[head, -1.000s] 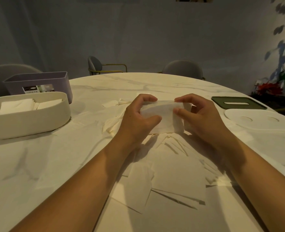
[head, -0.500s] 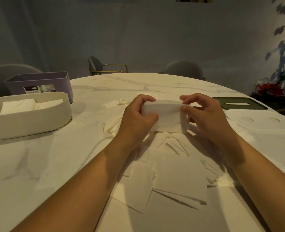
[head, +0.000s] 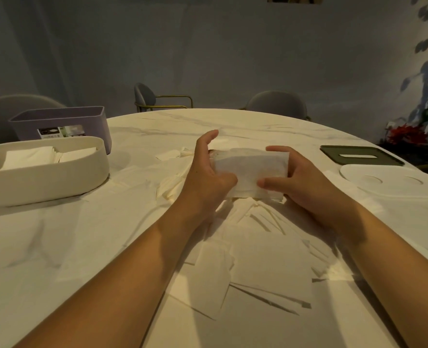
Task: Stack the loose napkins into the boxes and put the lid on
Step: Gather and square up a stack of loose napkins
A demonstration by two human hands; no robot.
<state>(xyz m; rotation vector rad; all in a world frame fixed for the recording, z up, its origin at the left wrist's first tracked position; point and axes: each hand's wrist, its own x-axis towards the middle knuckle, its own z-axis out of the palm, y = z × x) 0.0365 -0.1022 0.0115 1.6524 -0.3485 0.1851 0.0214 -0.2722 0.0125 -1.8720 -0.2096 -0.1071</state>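
Observation:
A small stack of white napkins (head: 249,169) is held a little above the table centre between both hands. My left hand (head: 207,172) cups its left end, thumb underneath, fingers lifted straight behind it. My right hand (head: 300,182) grips the right end, fingers curled over the top edge and thumb on the front face. Loose napkins (head: 260,267) lie scattered on the table below and toward me. A cream oval box (head: 44,182) at the left holds stacked napkins. Behind it stands a purple box (head: 87,121).
A dark green lid (head: 358,155) with a slot and a cream oval lid (head: 388,182) with round hollows lie at the right. The round marble table (head: 57,247) has chairs (head: 145,95) behind it. Red flowers (head: 403,133) stand off the table, far right.
The napkin stack has tilted its flat face toward me. My left fingers have lifted off its top and straightened. My right hand has shifted its grip on the right end.

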